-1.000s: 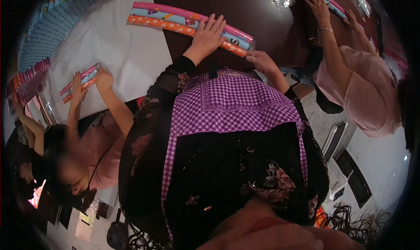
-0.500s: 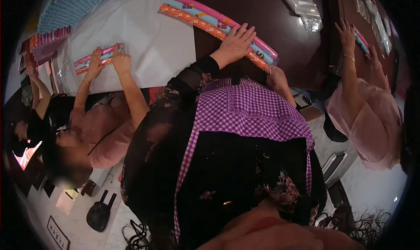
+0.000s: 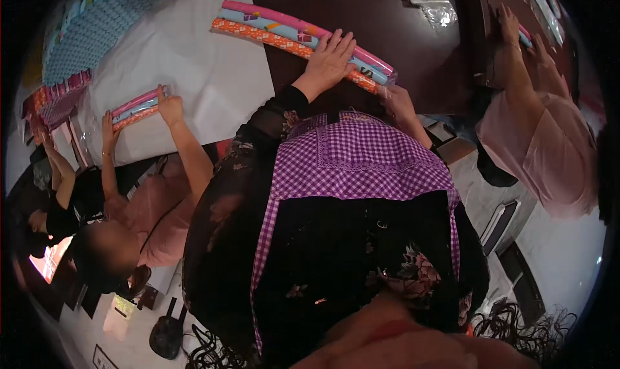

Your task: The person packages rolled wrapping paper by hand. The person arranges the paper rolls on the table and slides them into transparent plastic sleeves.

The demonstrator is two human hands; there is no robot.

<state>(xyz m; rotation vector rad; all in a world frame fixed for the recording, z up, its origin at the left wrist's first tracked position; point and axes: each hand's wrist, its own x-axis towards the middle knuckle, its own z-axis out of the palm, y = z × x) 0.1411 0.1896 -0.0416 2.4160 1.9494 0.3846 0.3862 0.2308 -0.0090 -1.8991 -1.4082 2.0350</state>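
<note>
Three rolls of wrapping paper, a pink roll (image 3: 261, 12), a light blue roll (image 3: 258, 24) and an orange patterned roll (image 3: 236, 32), lie side by side in a clear plastic sleeve, slanting across the table. My left hand (image 3: 328, 62) rests flat on top of them with its fingers stretched out. At their right end my right hand (image 3: 402, 105) has its fingers closed on the end of the clear plastic sleeve (image 3: 390, 83). Its fingertips are partly hidden.
To the left, a person in pink holds a similar roll pack (image 3: 135, 110). Behind it rises a big stack of light blue rolls (image 3: 103, 30). White sheeting (image 3: 194, 65) covers part of the dark table (image 3: 361, 7). Clear plastic bags (image 3: 429, 0) lie at the back; another person works at right.
The view has shifted somewhat. My hands keep nearly the same places on the rolls. The left neighbour's hands have moved from atop their pack to its two ends.
</note>
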